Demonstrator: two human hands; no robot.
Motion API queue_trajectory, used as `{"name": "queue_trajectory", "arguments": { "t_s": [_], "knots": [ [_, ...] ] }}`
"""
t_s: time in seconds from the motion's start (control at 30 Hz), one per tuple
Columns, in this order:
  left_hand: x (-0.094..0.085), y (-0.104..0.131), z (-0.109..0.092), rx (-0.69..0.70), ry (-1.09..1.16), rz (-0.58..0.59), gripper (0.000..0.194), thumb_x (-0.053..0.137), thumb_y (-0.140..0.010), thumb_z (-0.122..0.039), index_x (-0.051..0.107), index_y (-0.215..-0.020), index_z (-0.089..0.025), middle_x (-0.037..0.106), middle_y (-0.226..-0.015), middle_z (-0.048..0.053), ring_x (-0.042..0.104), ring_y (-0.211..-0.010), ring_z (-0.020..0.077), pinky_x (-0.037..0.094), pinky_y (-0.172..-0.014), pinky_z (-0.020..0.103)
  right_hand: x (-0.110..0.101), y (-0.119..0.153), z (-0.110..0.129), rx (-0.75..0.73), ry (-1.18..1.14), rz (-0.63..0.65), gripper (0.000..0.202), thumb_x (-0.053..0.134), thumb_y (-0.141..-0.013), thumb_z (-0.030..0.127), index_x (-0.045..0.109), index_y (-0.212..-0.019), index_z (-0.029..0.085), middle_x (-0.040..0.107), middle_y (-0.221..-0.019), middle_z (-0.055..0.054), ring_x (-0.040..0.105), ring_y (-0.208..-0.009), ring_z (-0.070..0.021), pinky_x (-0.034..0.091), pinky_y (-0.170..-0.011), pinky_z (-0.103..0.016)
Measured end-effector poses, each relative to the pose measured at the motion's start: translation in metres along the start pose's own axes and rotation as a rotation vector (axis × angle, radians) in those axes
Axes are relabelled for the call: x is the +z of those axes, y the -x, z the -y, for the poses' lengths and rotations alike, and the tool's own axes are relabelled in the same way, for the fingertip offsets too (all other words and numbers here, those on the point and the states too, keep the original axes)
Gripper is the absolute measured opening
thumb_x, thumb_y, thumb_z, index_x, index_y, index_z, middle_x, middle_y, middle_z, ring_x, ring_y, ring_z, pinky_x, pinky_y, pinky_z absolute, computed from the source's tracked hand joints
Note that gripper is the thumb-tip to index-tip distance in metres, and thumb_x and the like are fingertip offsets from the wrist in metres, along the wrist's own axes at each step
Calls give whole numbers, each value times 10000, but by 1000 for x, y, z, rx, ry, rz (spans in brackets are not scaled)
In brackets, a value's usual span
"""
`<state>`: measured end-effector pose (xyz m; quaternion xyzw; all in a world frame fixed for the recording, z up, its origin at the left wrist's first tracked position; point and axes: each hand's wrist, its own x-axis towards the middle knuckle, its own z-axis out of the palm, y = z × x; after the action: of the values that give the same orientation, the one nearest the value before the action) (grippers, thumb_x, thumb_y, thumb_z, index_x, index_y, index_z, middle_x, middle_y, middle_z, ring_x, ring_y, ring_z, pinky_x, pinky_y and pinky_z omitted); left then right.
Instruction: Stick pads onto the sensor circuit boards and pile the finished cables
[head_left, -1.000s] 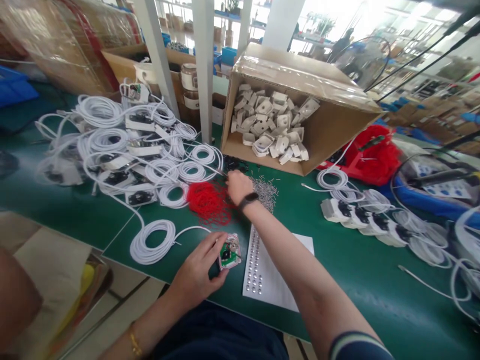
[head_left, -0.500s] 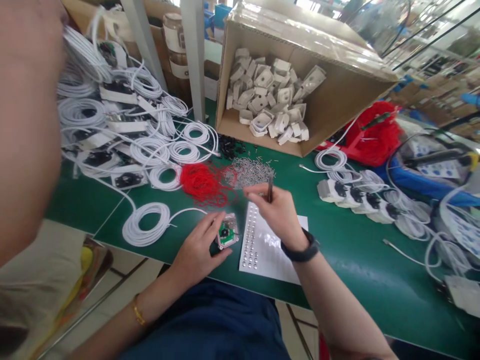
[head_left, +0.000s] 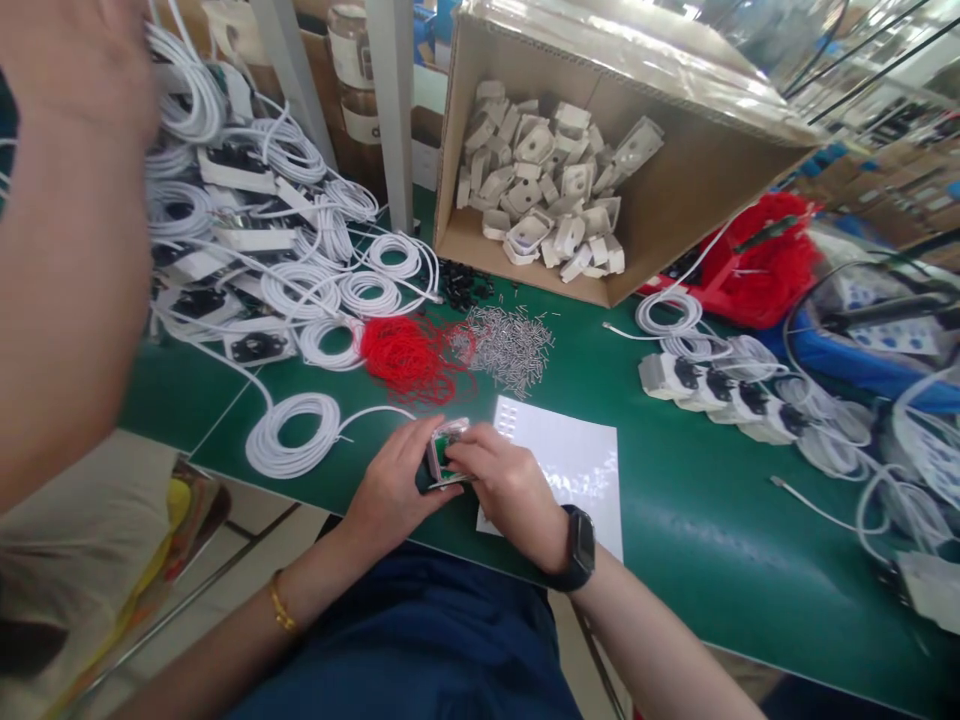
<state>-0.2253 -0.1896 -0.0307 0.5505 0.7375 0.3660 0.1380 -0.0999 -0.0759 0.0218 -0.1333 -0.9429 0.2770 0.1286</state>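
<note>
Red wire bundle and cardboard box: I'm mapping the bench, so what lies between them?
In the head view, between the red wire bundle and cardboard box lie silver pins and small black parts.

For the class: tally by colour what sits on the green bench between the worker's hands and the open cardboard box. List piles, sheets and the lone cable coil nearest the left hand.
Red wire pile: 1
Silver pin pile: 1
Black small-parts pile: 1
White sheet: 1
White cable coil: 1
Total: 5
</note>
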Motion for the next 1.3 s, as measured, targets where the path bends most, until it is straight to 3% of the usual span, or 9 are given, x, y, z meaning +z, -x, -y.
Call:
{"name": "queue_trajectory", "arguments": {
  "t_s": [0.2,0.37,0.53,0.63,0.73,0.83,1.0,1.2,1.3],
  "knots": [
    [-1,-1,0,6,-13,-17,587,678,-769,-366,411,-1259,-184,566,-1183,99,535,-1108,242,448,-978,390,-1,-7,14,186,234,78,216,463,-852,28,579,-977,161,600,-929,-53,586,-732,-173,452,-558,-254],
    [-2,-2,-1,17,-9,-20,570,667,-774,-353,414,-1249,-167,569,-1171,111,536,-1100,248,454,-970,401,7,-8,18,211,288,74,127,503,-869,95,585,-943,157,600,-894,-56,581,-698,-187,433,-520,-267],
    [-3,-3,-2,0,4,9,549,661,-776,-298,412,-1250,-178,561,-1188,99,529,-1105,239,447,-976,389,18,4,18,226,68,-141,241,451,-869,53,576,-1044,162,609,-996,-82,600,-808,-185,483,-620,-262],
    [-2,-2,-1,5,13,10,572,660,-782,-343,399,-1265,-182,553,-1203,101,519,-1123,241,441,-982,387,20,8,15,257,-137,-323,152,495,-856,78,596,-915,176,620,-903,-56,602,-824,-167,493,-694,-255],
    [-2,-2,0,14,22,10,614,673,-774,-374,382,-1283,-193,545,-1219,100,510,-1139,243,433,-991,391,19,9,12,370,-234,-430,46,594,-818,147,587,-833,190,631,-759,-5,601,-694,-147,488,-629,-242],
    [-2,-2,0,19,27,6,614,679,-769,-364,380,-1281,-203,545,-1222,101,511,-1143,248,434,-988,400,22,9,10,406,-229,-407,53,607,-803,154,604,-837,194,657,-751,-2,615,-676,-151,490,-620,-249],
    [-2,-3,-1,19,38,3,583,657,-785,-371,385,-1274,-207,553,-1213,103,522,-1136,254,441,-980,408,28,9,8,271,-141,-332,162,531,-835,91,638,-904,191,657,-852,-50,623,-781,-168,508,-699,-271],
    [-2,-2,-1,32,47,-3,571,659,-784,-365,401,-1267,-200,557,-1216,102,521,-1142,251,436,-991,409,13,3,1,80,-3,-89,171,512,-852,79,650,-858,180,628,-868,-54,603,-791,-160,508,-682,-241],
    [-3,-1,-1,35,62,0,591,671,-773,-392,404,-1263,-198,557,-1214,104,523,-1136,249,441,-985,401,5,4,6,70,78,-12,163,502,-878,103,643,-920,173,628,-922,-59,606,-795,-160,500,-647,-230]
  ]
}}
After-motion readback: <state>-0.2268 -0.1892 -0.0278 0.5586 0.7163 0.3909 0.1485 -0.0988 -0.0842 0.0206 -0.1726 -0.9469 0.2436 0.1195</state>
